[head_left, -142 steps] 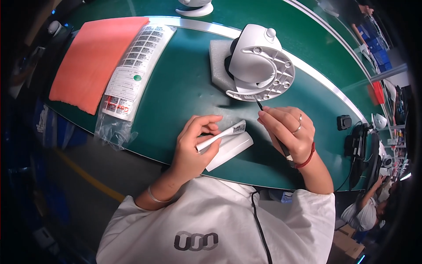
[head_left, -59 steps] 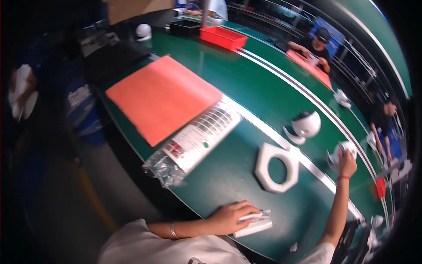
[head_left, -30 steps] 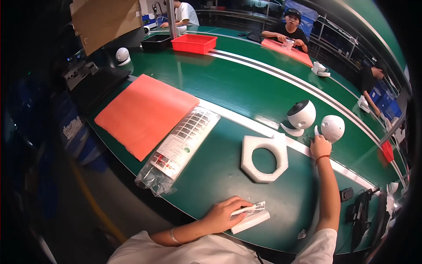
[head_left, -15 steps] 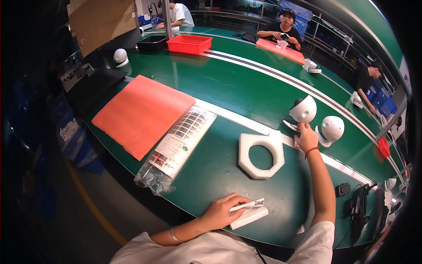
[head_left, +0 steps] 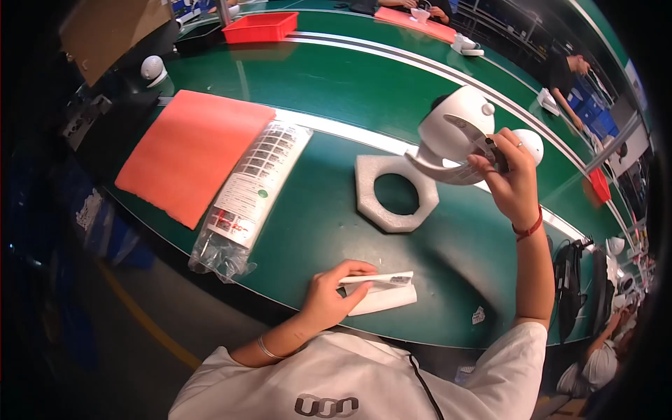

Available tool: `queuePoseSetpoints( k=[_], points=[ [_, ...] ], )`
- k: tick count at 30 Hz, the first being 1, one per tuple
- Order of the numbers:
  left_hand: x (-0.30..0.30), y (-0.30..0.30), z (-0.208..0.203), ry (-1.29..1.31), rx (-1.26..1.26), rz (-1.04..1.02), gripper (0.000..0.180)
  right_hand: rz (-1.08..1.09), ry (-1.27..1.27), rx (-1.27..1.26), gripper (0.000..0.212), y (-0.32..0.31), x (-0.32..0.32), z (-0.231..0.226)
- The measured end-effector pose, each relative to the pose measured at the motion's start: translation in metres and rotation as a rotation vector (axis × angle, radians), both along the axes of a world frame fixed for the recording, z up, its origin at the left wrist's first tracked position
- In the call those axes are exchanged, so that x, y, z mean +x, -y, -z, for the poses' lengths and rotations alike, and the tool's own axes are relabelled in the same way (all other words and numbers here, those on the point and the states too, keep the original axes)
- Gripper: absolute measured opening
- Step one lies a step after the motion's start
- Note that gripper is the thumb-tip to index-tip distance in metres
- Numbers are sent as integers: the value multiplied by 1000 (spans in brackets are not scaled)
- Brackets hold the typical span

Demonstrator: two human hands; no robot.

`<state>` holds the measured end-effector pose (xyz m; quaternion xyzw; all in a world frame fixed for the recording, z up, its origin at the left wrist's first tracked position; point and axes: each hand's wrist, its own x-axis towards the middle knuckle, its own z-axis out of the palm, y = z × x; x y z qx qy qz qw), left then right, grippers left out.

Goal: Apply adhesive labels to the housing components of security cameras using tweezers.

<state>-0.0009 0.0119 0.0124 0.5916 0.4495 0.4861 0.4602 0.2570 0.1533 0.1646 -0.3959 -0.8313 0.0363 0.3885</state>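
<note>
You're on a factory assembly line here: a long green bench sweeps past you, matching white rounded devices dot its length, a co-worker leans in opposite, blue crates beyond, a yellow line crossing the floor!

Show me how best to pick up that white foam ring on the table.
Probably by the near wall of the foam ring, from above on the person's side: fingers in the hole, thumb outside. It lies flat, and the hole lets a hand pinch that wall. The white device in the right hand overlaps its far right corner in view; the near side looks freer.
</note>
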Motion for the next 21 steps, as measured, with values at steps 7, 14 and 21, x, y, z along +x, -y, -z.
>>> queuePoseSetpoints(
  k=[7, 14, 21],
  points=[
    [1, 2, 3, 95, -29, -21, 44, -190, 58, -303, 24, 11, -14, 32],
    [-6, -4, -6, 286, 7, -160, 25, 53, -23, -140, 45, 32, -32, 51],
    [-1, -23, -31, 302, 105, -163, 16, -323, 68, -54, 38, 73, -54, 39]
  ],
)
